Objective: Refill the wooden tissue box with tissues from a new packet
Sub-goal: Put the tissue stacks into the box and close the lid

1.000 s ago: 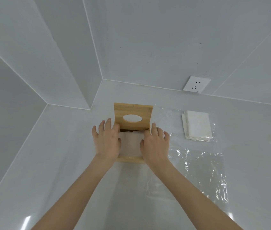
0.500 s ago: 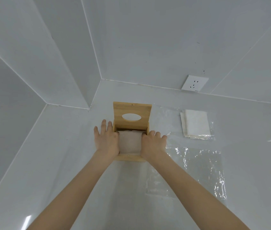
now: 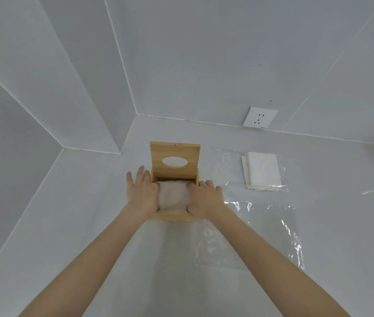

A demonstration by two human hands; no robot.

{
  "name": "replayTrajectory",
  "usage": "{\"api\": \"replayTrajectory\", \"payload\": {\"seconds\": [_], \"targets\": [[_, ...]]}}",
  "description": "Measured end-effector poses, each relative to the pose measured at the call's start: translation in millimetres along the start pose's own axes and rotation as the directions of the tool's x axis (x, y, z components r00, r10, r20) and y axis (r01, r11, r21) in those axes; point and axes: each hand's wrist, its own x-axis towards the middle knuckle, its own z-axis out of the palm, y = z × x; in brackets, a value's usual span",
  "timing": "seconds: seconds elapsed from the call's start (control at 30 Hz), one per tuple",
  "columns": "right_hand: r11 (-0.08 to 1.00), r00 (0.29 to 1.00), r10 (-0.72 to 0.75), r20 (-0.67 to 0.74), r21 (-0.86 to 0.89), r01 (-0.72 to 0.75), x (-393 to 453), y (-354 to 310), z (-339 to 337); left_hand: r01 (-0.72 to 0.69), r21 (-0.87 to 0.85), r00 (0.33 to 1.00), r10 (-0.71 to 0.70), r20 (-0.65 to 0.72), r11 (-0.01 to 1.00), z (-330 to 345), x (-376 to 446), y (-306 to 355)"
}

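The wooden tissue box (image 3: 174, 216) sits on the white counter with its lid (image 3: 174, 154) standing open behind it; the lid has an oval hole. A white stack of tissues (image 3: 174, 196) fills the box. My left hand (image 3: 142, 193) lies flat on the stack's left edge, fingers stretched past the box's left side. My right hand (image 3: 205, 197) presses the stack's right edge with its fingers curled down over it. Both hands touch the tissues and cover the box's side walls.
A second folded pile of white tissues (image 3: 261, 171) lies to the right on clear plastic wrap (image 3: 273, 227), which spreads over the counter beside my right forearm. A wall socket (image 3: 260, 117) is on the back wall. White walls close in behind and at left.
My right hand's fingers have curled down over the tissue stack's right edge. My left hand has slid slightly outward to the left. The tissues sit lower in the box.
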Motion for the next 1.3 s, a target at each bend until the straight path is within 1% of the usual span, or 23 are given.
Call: {"api": "replayTrajectory", "payload": {"seconds": [0.03, 0.07, 0.13, 0.2, 0.23, 0.3, 0.37, 0.43, 0.5, 0.57, 0.63, 0.7, 0.77, 0.8, 0.83, 0.87, 0.93, 0.97, 1.0, 1.03, 1.13, 1.3], "targets": [[0.992, 0.999, -0.036, 0.003, 0.120, 0.035, -5, 7, -3, -0.017, -0.006, 1.000, 0.017, -0.008, 1.000, -2, -2, -2], [0.957, 0.998, -0.065, 0.007, 0.283, 0.061, -11, 15, -7, -0.023, -0.029, 1.000, 0.022, -0.009, 0.999, -7, -5, -4], [0.802, 0.994, -0.112, -0.003, 0.591, 0.092, -26, 33, -17, -0.014, -0.083, 1.000, 0.012, -0.016, 0.996, -22, -13, -5], [0.665, 0.994, -0.092, -0.054, 0.740, 0.102, -39, 53, -27, 0.000, -0.128, 0.998, -0.008, -0.061, 0.992, -43, -24, 0], [0.614, 0.996, -0.056, -0.073, 0.784, 0.092, -45, 63, -30, -0.001, -0.142, 0.996, -0.011, -0.085, 0.990, -53, -31, 5], [0.542, 0.995, 0.023, -0.097, 0.838, 0.069, -53, 83, -34, -0.047, -0.167, 0.989, 0.023, -0.146, 0.985, -70, -41, 22], [0.496, 0.987, 0.092, -0.128, 0.866, 0.066, -59, 101, -35, -0.148, -0.253, 0.976, 0.100, -0.193, 0.956, -80, -49, 43], [0.430, 0.974, 0.158, -0.159, 0.899, 0.077, -64, 119, -36, -0.255, -0.377, 0.958, 0.179, -0.225, 0.891, -85, -52, 67], [0.359, 0.959, 0.221, -0.175, 0.929, 0.087, -70, 135, -36, -0.313, -0.466, 0.946, 0.227, -0.232, 0.828, -87, -49, 88], [0.296, 0.945, 0.275, -0.178, 0.951, 0.093, -74, 150, -35, -0.344, -0.512, 0.939, 0.275, -0.208, 0.787, -83, -40, 107], [0.268, 0.937, 0.310, -0.163, 0.960, 0.078, -77, 166, -31, -0.368, -0.568, 0.928, 0.329, -0.175, 0.736, -75, -32, 124], [0.268, 0.940, 0.318, -0.125, 0.963, 0.037, -79, 180, -21, -0.416, -0.572, 0.900, 0.410, -0.148, 0.707, -59, -29, 140], [0.309, 0.938, 0.329, -0.107, 0.951, 0.000, -81, 189, -4, -0.511, -0.503, 0.838, 0.533, -0.113, 0.697, -36, -31, 155], [0.368, 0.934, 0.337, -0.118, 0.930, -0.015, -82, 194, 7, -0.563, -0.452, 0.802, 0.590, -0.096, 0.692, -23, -31, 163], [0.452, 0.933, 0.332, -0.142, 0.891, -0.026, -84, 196, 17, -0.610, -0.391, 0.772, 0.628, -0.098, 0.689, -8, -32, 168], [0.536, 0.933, 0.321, -0.164, 0.843, -0.037, -85, 198, 27, -0.654, -0.318, 0.745, 0.658, -0.111, 0.686, 7, -32, 172], [0.653, 0.934, 0.302, -0.192, 0.756, -0.055, -90, 198, 45, -0.714, -0.144, 0.700, 0.696, -0.158, 0.685, 31, -37, 176], [0.691, 0.934, 0.294, -0.202, 0.721, -0.061, -94, 197, 53, -0.712, -0.086, 0.701, 0.702, -0.127, 0.696, 40, -41, 177], [0.721, 0.933, 0.288, -0.215, 0.690, -0.064, -97, 196, 60, -0.710, -0.045, 0.700, 0.698, -0.150, 0.703, 50, -44, 178], [0.741, 0.931, 0.288, -0.227, 0.669, -0.066, -100, 194, 67, -0.718, -0.044, 0.691, 0.706, -0.155, 0.694, 56, -47, 179], [0.756, 0.920, 0.294, -0.259, 0.652, -0.058, -111, 188, 83, -0.772, -0.072, 0.631, 0.750, -0.196, 0.631, 70, -53, 179], [0.774, 0.909, 0.292, -0.298, 0.632, -0.041, -128, 178, 101, -0.750, -0.158, 0.660, 0.738, -0.141, 0.642, 80, -56, 175]]}}
